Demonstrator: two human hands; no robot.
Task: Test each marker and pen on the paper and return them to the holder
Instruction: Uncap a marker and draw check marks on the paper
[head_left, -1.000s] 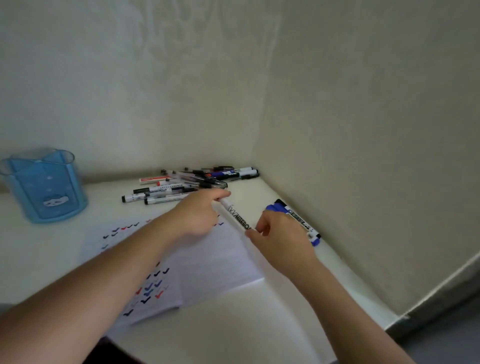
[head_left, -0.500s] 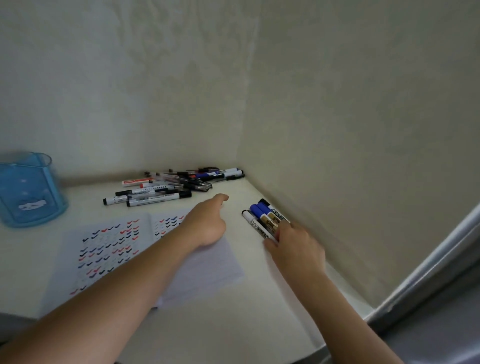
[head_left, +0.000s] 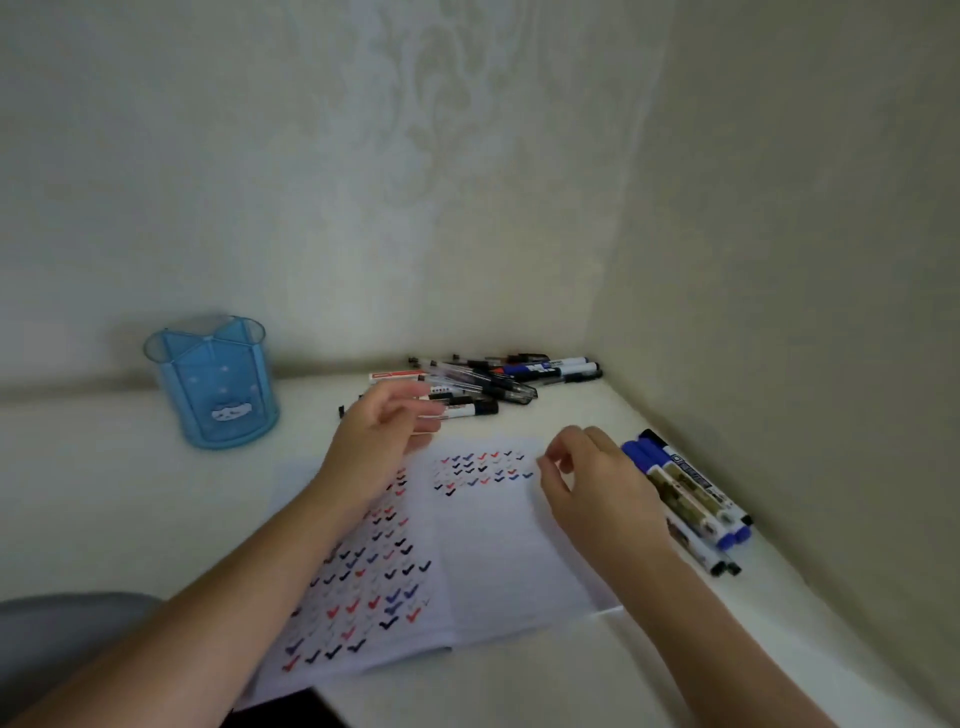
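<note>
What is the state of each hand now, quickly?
Left hand: open, holds nothing, fingers toward the pile of pens.
Right hand: open, loosely curled, holds nothing.

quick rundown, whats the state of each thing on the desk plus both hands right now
holder, upright, nothing seen sticking out of it
paper, lying flat, partly filled with tick marks
pile of pens, lying loose at the back, outside the holder
markers, lying side by side at the right, caps on
left hand, fingers relaxed, holding nothing, at the pile's near edge
right hand, fingers loosely curled, holding nothing, beside the markers
</note>
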